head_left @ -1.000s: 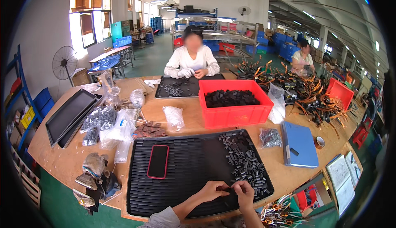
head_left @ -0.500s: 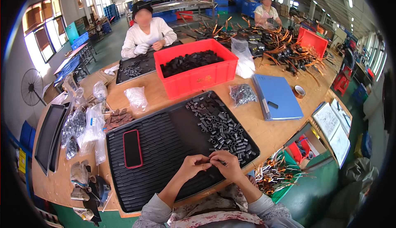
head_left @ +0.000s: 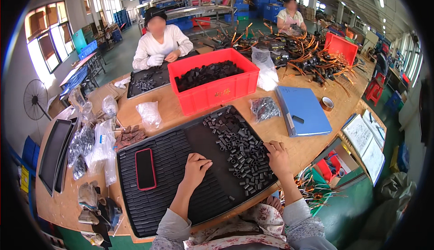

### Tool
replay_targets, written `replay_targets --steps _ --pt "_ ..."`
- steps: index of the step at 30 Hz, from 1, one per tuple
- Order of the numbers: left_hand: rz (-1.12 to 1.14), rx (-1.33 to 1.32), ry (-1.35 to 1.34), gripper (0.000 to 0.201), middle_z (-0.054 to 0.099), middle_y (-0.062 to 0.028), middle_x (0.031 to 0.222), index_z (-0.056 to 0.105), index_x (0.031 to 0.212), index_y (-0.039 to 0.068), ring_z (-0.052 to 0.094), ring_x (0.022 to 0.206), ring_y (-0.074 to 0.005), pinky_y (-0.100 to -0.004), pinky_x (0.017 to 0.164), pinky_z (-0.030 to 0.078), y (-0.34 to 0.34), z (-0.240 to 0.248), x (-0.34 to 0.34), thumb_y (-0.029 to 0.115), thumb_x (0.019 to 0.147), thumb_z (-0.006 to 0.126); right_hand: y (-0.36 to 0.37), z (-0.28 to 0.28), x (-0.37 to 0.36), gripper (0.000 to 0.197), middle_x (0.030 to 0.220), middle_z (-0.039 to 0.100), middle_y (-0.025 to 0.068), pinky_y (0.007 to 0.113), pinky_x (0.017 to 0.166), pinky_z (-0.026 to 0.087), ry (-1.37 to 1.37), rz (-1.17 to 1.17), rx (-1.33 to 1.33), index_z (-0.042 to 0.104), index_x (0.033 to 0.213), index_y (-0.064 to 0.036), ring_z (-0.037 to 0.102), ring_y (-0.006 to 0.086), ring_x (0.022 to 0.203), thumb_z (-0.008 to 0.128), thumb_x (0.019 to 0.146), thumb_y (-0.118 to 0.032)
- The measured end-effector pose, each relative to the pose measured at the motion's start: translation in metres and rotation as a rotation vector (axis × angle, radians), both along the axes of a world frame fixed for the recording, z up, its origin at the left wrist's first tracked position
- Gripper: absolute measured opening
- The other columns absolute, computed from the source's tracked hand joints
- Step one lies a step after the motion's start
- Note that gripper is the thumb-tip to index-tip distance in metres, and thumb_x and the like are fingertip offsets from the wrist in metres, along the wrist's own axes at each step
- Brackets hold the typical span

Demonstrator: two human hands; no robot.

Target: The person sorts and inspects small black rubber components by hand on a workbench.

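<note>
A black tray (head_left: pixel 205 137) lies before me. Its left part is covered by close rows of flat black pieces (head_left: pixel 169 205), and a heap of short black tubes (head_left: pixel 244 153) fills its right side. My left hand (head_left: pixel 197 166) is over the inner end of the rows, thumb and fingers pinched together; whatever they hold is too small to make out. At the tray's right edge is my right hand (head_left: pixel 277 157), its fingers curled together by the tubes, with the fingertips partly hidden. A phone in a red case (head_left: pixel 145 169) lies on the rows.
Beyond the tray stands a red bin (head_left: pixel 217 94) of black pieces. A blue binder (head_left: pixel 305 112), a tape roll (head_left: pixel 326 103) and a bag of dark parts (head_left: pixel 265 109) lie to the right. Plastic bags (head_left: pixel 101 143) crowd the left. Two people work across the table.
My hands were together over the tray's near side; now they are apart. The left has moved left and up, the right has moved out to the right edge of the tray.
</note>
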State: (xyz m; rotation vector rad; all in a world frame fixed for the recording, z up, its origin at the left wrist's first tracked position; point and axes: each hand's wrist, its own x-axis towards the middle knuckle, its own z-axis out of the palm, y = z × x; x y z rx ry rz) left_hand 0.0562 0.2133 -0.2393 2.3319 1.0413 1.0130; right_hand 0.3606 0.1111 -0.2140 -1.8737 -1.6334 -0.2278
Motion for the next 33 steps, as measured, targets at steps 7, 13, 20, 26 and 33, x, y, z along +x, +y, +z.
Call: replay_targets --steps 7,13,20,26,33 --pt "0.021 -0.049 0.013 0.018 0.059 -0.0067 0.093 0.076 0.094 0.011 0.052 0.094 -0.0258 -0.0378 0.086 0.047 -0.006 0.002 -0.002 0.004 0.079 0.071 -0.003 -0.004 0.007 0.030 0.104 0.062 0.0073 0.040 0.084 0.047 0.061 0.054 -0.020 0.064 0.097 -0.0073 0.056 0.0300 0.100 0.068 0.071 0.006" --pt "0.028 0.091 0.024 0.016 0.059 -0.0061 0.089 0.074 0.094 0.009 0.054 0.094 -0.0264 -0.0358 0.082 0.048 -0.007 0.014 -0.002 0.006 0.078 0.072 -0.009 -0.002 -0.012 0.020 0.079 0.062 0.0114 0.041 0.072 0.049 0.306 -0.071 0.095 0.060 0.088 -0.0036 0.060 0.0314 0.079 0.066 0.073 0.009" --pt "-0.291 -0.544 -0.256 0.022 0.066 -0.0078 0.087 0.062 0.095 0.002 0.065 0.077 -0.0149 -0.0292 0.067 0.052 -0.052 0.043 0.035 0.015 0.084 0.075 -0.022 0.006 -0.092 0.013 0.086 0.064 -0.0008 0.021 0.069 0.048 1.120 0.326 0.022 0.062 0.090 -0.0023 0.060 0.0059 0.077 0.067 0.082 0.006" --pt "-0.346 -0.743 -0.471 0.012 0.067 -0.0077 0.095 0.052 0.088 0.000 0.067 0.080 -0.0122 -0.0263 0.072 0.056 -0.040 0.024 0.026 0.002 0.091 0.063 -0.014 0.010 -0.096 0.023 0.087 0.066 0.0068 0.034 0.074 0.050 0.275 0.410 0.061 0.065 0.092 -0.0061 0.062 0.0242 0.083 0.075 0.073 0.000" --pt "-0.233 -0.586 -0.458 0.016 0.068 -0.0074 0.094 0.060 0.098 -0.001 0.067 0.080 -0.0118 -0.0261 0.073 0.055 -0.041 0.029 0.029 0.003 0.086 0.070 -0.022 -0.007 -0.104 0.024 0.091 0.063 0.0077 0.034 0.076 0.049 0.231 0.358 0.022 0.065 0.093 -0.0066 0.061 0.0258 0.087 0.075 0.071 -0.001"
